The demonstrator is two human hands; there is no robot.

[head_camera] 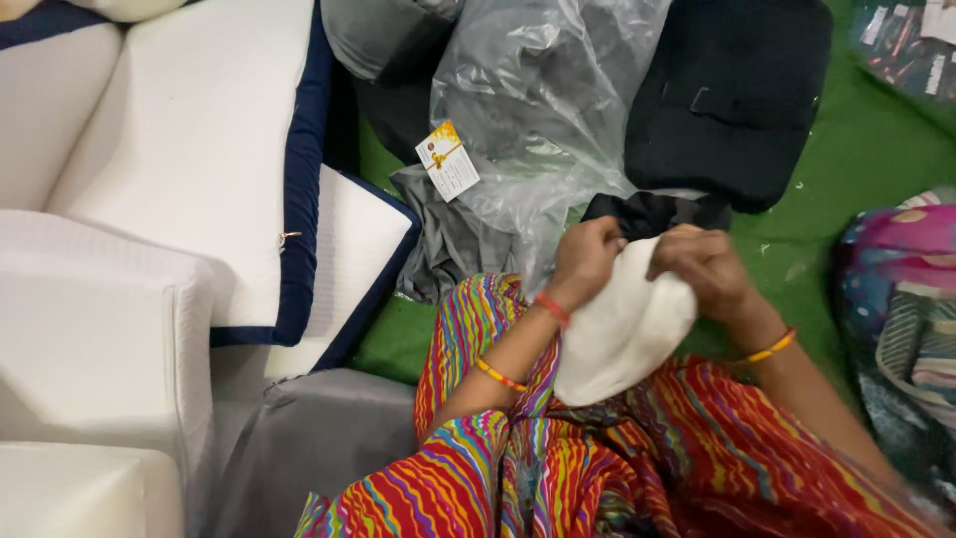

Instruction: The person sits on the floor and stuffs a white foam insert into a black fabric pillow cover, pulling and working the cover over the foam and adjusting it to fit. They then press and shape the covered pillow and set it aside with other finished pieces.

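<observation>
Cushion [617, 339] sits pinched in your left hand [583, 261] and right hand [702, 264], its black cover [652, 211] just above your grip, not yet on.

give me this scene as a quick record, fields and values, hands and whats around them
left hand: grips the top edge of the white foam piece
right hand: grips the same piece from the other side
black cover: fabric just beyond both hands
clear plastic bag: crumpled, behind the hands
paper tag: lying at the bag's edge
black cushion: on the green floor mat
white foam pillows: stacked at the left, navy edging
clothing: striped multicolour fabric over the lap
</observation>
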